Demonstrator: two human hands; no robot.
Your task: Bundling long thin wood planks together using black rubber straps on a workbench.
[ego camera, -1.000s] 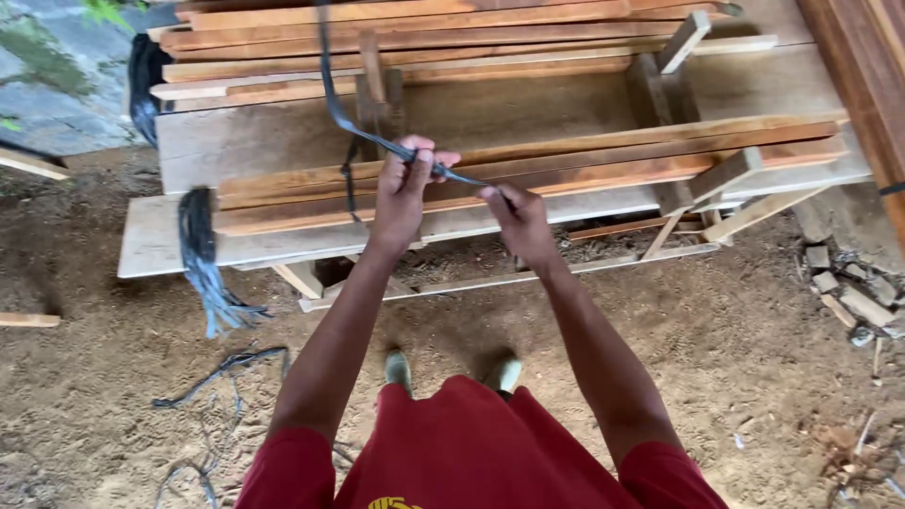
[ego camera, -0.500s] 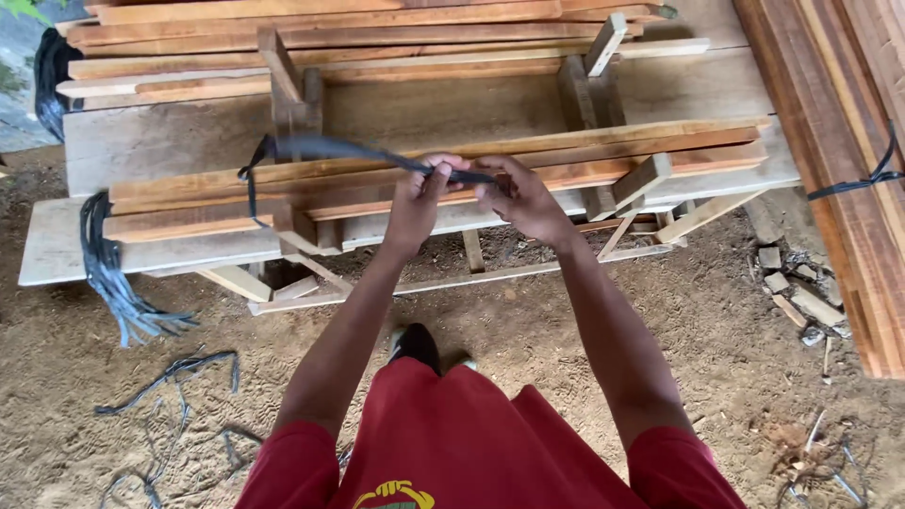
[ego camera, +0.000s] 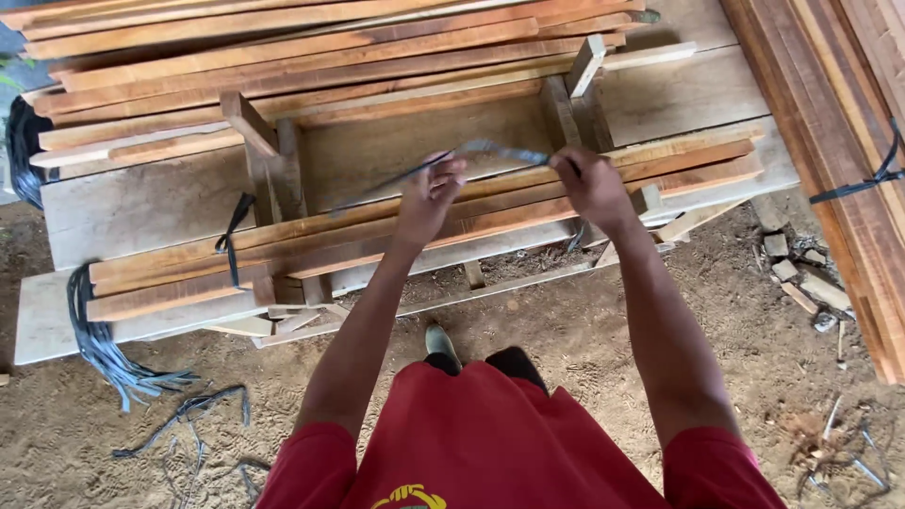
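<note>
Overhead, looking down on two bare arms reaching out from red sleeves over a low timber rack. Left hand (ego camera: 430, 193) closed around a dark flat strap (ego camera: 490, 151), fingers curled, thumb side up. Right hand (ego camera: 592, 181) clenched on the same strap, further along to the right. Strap stretched between the two fists in a shallow upward bow (blurred there, so its exact width hard to tell), then trailing away thin and straight down-left from the left fist toward the planks. Held in the air just above a bundle of long reddish slats (ego camera: 283, 247), not lying on them between the hands. Slats resting across a wide pale board (ego camera: 151, 203), with short upright wooden posts (ego camera: 253, 127) standing at the left and right of the rack. Another black strap loop (ego camera: 229, 247) wrapped around the slat bundle at the left. More dark strapping hanging in a bunch (ego camera: 90, 330) off the left end of the boards, loose pieces lying on the sandy ground (ego camera: 566, 330) below. Taller stack of red-brown planks (ego camera: 839, 141) at the right edge, tied with its own dark band. One shoe (ego camera: 439, 345) visible on the dirt below the hands.
</note>
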